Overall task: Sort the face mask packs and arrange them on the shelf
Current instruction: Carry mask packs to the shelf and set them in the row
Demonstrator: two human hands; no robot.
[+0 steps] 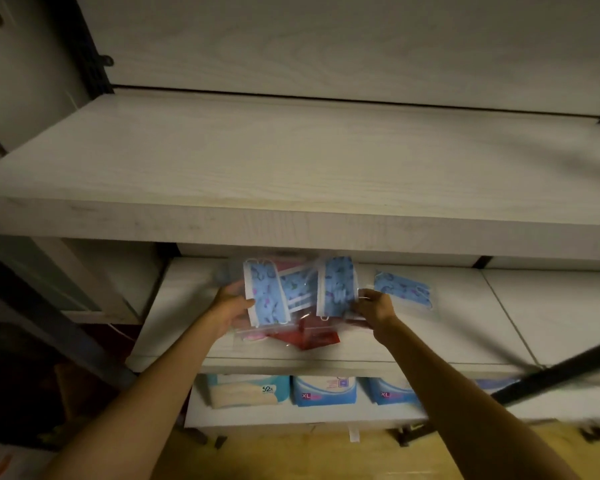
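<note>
The left hand (pixel 231 304) grips the left edge of a clear plastic pack holding a blue patterned face mask with white borders (pixel 264 293). The thumb lies on the pack's front face; the other fingers are curled behind it and hidden. This pack stands with its long axis running near to far, and it sits above the white wood-grain middle shelf (pixel 174 306).

Immediately to the right, between the two hands, lies a loose pile of further clear packs (pixel 297 289): one more blue patterned mask, and beneath it dark red packs (pixel 309 337) resting on the shelf at the near side. Whether the held packs touch this pile cannot be determined.

The right hand (pixel 374 308) pinches the right edge of a second clear pack with a blue patterned mask (pixel 336 287), also oriented near to far. Its fingertips close on the plastic border.

Just to the right of the right hand, a single blue patterned mask pack (pixel 403 288) lies flat on the shelf, with its long axis left to right, slightly tilted. It is apart from the pile.

Judgement: the lone pack marks the blue group, and the right hand is the nearer one. The held pack needs a quarter turn to match that axis.

On the bottom shelf stand blue and white soft packages (pixel 323 393).
</note>
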